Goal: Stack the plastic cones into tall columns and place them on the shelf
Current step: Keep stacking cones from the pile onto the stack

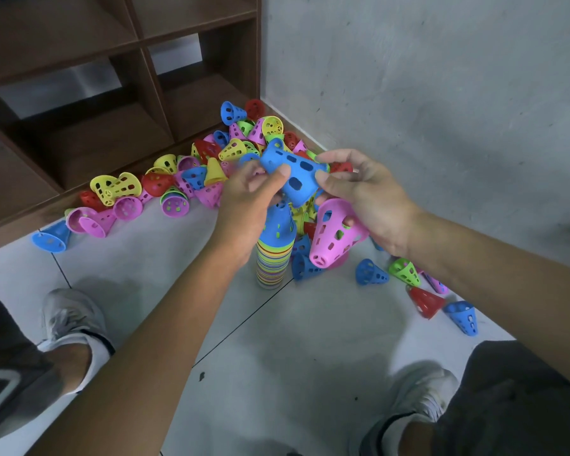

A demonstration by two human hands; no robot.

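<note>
A brown shelf point(79, 103) stands empty-celled at upper left, well apart from the work. A pile point(211, 159) of loose coloured cones runs along its foot to the wall corner, with strays on the tiles at right. In front of it rises the column point(273, 258), a striped stack standing upright on the floor, topped by a blue cone.

Directly above that column, the left hand point(247, 205) and right hand point(366, 195) share one blue cone point(293, 172), each pinching it between thumb and fingers. Its long axis lies tilted, near level, one end toward the far left and the other toward the near right, which end is the mouth is unclear. So it likely has to be turned mouth-down before it drops onto the stack. The right hand also grips a pink cone point(333, 232) with its lower fingers through the holes, narrow end down, just beside the column's top.
</note>
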